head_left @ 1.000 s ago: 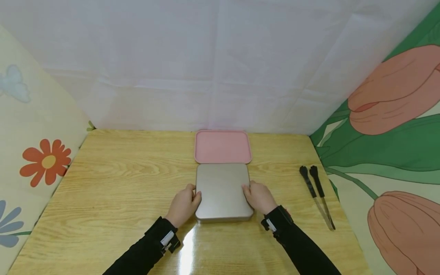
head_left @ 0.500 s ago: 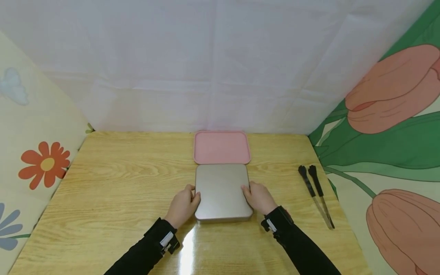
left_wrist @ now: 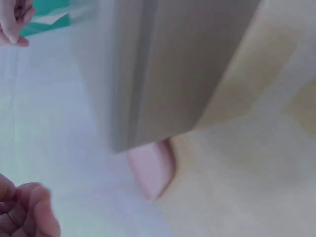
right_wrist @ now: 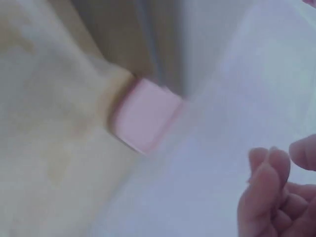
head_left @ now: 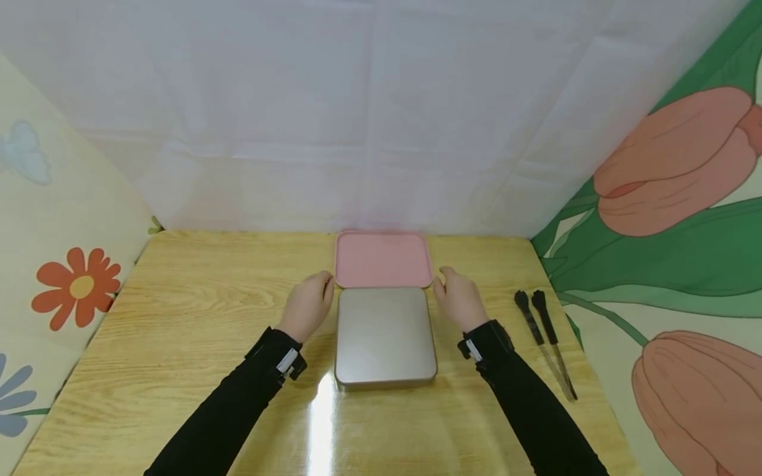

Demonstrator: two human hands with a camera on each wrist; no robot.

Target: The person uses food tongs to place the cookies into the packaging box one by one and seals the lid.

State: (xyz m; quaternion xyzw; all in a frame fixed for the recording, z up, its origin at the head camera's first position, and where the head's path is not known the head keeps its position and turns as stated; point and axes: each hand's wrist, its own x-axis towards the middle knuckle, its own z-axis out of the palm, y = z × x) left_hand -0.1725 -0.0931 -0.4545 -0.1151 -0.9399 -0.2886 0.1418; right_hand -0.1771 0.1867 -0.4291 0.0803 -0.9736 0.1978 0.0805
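Observation:
A flat silver metal tin (head_left: 385, 337) lies lid up in the middle of the wooden table. Touching or almost touching its far edge is a shallow pink tray (head_left: 383, 259) with rounded corners. My left hand (head_left: 308, 305) hovers left of where tin and tray meet, fingertips near the tray's near left corner. On the opposite side my right hand (head_left: 461, 301) has its fingers by the tray's right edge. Both hold nothing, fingers loosely bent, as the left wrist view shows of my left hand (left_wrist: 29, 212) and the right wrist view of my right hand (right_wrist: 276, 195).
Tongs (head_left: 544, 340) with black ends and metal arms lie at the table's right side. A white cloth (head_left: 268, 119) hangs behind the table's back edge. Flower-printed panels (head_left: 684, 264) border both sides.
Both hands have let go of the tin's sides and moved away from me, towards the pink tray. The tin stays in front of the tray.

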